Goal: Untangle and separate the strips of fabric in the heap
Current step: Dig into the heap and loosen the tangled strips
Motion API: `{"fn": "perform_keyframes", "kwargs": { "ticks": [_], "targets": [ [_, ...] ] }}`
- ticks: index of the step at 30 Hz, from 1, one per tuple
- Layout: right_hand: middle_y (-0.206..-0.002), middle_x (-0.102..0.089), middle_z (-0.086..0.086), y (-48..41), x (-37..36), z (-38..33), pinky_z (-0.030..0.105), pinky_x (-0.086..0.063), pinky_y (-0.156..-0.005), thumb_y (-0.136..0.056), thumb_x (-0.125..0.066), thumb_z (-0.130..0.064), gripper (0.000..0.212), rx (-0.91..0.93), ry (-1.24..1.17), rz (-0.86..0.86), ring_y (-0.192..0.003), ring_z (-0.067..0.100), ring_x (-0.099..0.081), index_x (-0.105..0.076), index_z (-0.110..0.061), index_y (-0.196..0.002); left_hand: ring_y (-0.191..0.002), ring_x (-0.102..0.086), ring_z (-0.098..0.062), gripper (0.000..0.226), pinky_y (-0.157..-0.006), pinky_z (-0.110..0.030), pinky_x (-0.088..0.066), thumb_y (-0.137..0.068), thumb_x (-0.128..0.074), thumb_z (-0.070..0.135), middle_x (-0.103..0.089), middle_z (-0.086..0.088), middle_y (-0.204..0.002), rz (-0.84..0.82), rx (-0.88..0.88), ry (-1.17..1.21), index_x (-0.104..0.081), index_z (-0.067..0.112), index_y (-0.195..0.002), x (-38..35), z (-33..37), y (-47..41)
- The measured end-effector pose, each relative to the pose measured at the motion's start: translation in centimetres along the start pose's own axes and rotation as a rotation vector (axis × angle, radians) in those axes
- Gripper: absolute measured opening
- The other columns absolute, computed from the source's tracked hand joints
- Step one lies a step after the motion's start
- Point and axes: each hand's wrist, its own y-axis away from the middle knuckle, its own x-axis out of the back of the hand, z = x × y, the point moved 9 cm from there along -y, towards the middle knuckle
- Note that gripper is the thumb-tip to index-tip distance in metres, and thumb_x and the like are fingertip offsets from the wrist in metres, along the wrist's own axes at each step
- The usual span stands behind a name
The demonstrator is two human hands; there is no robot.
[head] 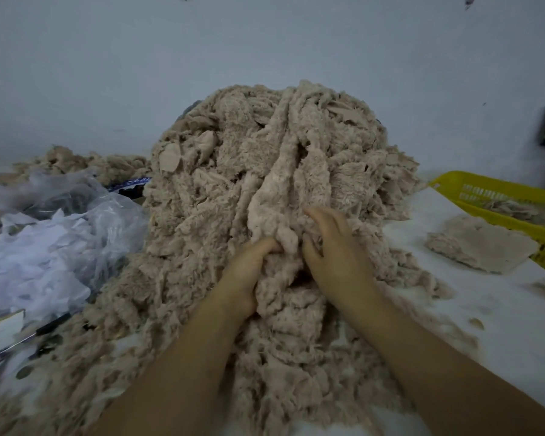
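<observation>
On the near slope of the heap [202, 215]: both my hands, side by side.
Left hand [249, 272]: fingers curled round near end of strip [283, 171].
Right hand [337, 250]: clutching heap fabric just beside.
Strip axis: runs away from me, upslope.

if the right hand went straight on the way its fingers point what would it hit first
The right hand points up and slightly left, fingertips against the heap. It would probably push straight into the thick fluffy strip running up the heap's middle; depth behind it is unclear.
</observation>
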Motion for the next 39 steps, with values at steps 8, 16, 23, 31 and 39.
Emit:
{"fn": "perform_keyframes", "kwargs": {
  "ticks": [8,16,23,31,39],
  "targets": [
    [-0.153,-0.037,0.000,0.0,-2.2,-0.8,0.037,-0.048,-0.090,-0.096,-0.040,0.004,0.059,0.182,0.008,-0.219,-0.129,0.019,-0.043,-0.038,-0.019,-0.150,-0.074,-0.071,-0.025,0.019,-0.066,-0.033,-0.059,-0.090,-0.058,0.008,-0.072,-0.017,-0.087,-0.068,-0.007,-0.182,-0.077,0.008,-0.094,-1.3,-0.3,0.6],
    [-0.102,-0.064,0.010,0.0,-0.3,-0.9,0.035,-0.046,-0.068,-0.101,-0.051,-0.013,0.022,0.222,0.033,-0.075,-0.091,0.027,-0.060,-0.069,-0.010,-0.114,-0.075,-0.071,-0.016,0.023,-0.069,-0.028,-0.058,-0.066,-0.060,0.018,-0.075,-0.003,-0.082,-0.158,-0.011,-0.309,-0.076,0.022,-0.082,-2.5,-0.8,1.2],
    [-0.076,-0.041,-0.002,-0.8,0.9,2.1,0.034,-0.026,-0.054,-0.099,-0.045,-0.018,0.014,-0.063,0.129,0.048,-0.065,0.020,-0.041,-0.039,-0.015,-0.086,-0.075,-0.071,-0.019,0.032,-0.070,-0.030,-0.058,-0.067,-0.058,0.014,-0.074,-0.007,-0.085,-0.287,0.053,-0.294,-0.069,0.015,-0.096,-3.7,-1.4,1.7],
    [-0.068,-0.046,0.003,-0.7,2.4,5.6,0.037,-0.032,-0.053,-0.097,-0.046,-0.021,0.022,-0.281,-0.009,0.114,-0.060,0.022,-0.044,-0.036,-0.020,-0.077,-0.060,-0.071,-0.015,0.024,-0.057,-0.025,-0.058,-0.067,-0.054,0.011,-0.072,-0.004,-0.066,-0.350,0.109,-0.165,-0.078,0.009,-0.072,-3.7,-1.5,2.1],
    [-0.121,-0.044,-0.002,-0.5,-0.6,2.2,0.036,-0.047,-0.066,-0.096,-0.054,-0.030,0.025,-0.026,0.012,-0.100,-0.087,0.016,-0.055,-0.051,-0.021,-0.119,-0.057,-0.069,-0.016,0.024,-0.055,-0.024,-0.055,-0.071,-0.055,0.011,-0.071,-0.007,-0.064,-0.352,0.118,-0.069,-0.078,0.007,-0.064,-3.3,-1.2,2.0]
  ]
}}
